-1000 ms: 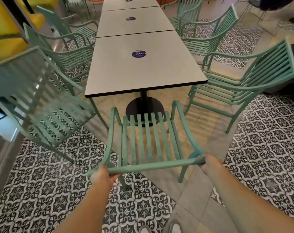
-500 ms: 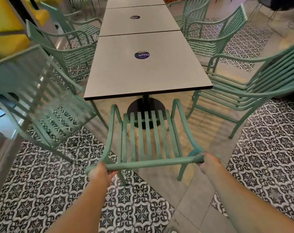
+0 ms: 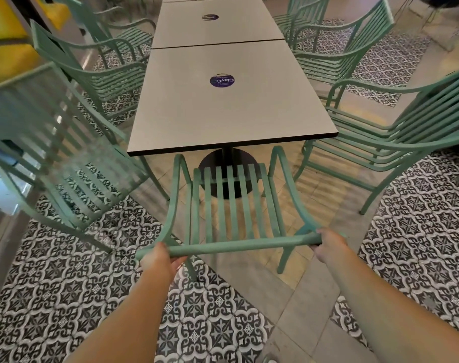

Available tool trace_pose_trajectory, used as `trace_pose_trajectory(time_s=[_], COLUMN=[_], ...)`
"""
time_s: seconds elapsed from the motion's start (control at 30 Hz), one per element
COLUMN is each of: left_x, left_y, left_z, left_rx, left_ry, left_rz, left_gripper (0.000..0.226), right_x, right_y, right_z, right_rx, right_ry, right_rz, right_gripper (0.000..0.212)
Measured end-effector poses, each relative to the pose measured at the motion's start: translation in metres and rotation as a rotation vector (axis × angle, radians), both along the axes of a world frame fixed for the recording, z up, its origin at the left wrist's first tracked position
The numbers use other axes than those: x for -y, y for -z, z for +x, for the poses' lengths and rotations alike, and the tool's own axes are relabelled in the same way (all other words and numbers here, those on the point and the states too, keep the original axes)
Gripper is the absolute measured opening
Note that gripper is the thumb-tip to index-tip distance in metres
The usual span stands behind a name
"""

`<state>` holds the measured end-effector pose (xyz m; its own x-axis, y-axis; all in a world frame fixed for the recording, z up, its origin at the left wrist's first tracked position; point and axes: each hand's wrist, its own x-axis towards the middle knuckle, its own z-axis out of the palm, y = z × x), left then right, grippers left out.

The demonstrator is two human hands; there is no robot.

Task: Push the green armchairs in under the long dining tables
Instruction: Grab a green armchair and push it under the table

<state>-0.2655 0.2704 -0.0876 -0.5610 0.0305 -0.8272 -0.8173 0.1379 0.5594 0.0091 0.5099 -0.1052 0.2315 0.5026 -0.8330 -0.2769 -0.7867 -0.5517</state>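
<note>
Hands, left (image 3: 157, 260) and right (image 3: 329, 244), both seemingly clamped on armchair (image 3: 231, 203) top rail, at table (image 3: 223, 108) end.

Café dining area: joined tables (image 3: 223, 111), green armchairs (image 3: 375, 137), patterned floor tiles (image 3: 66, 297).

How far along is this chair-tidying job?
Early, by the look of it. No chair looks tucked in yet. In hand: left hand and right hand grip the end armchair, its armrests just reaching the table edge. Left: the side chairs stand pulled out.
</note>
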Motion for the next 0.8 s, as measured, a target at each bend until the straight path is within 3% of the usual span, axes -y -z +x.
trace_pose_trajectory(time_s=[0.37,0.8], left_x=[-0.016,-0.048], left_y=[0.002,0.001], left_z=[-0.008,-0.023], left_rx=[-0.015,-0.033], left_ry=[-0.050,-0.013], left_rz=[0.028,0.053], left_gripper=[0.038,0.030], right_x=[-0.012,-0.041], right_y=[-0.009,-0.013], right_z=[-0.010,-0.027], right_rx=[-0.011,-0.037], right_ry=[-0.009,-0.001], right_rz=[0.018,0.033], right_gripper=[0.050,0.052])
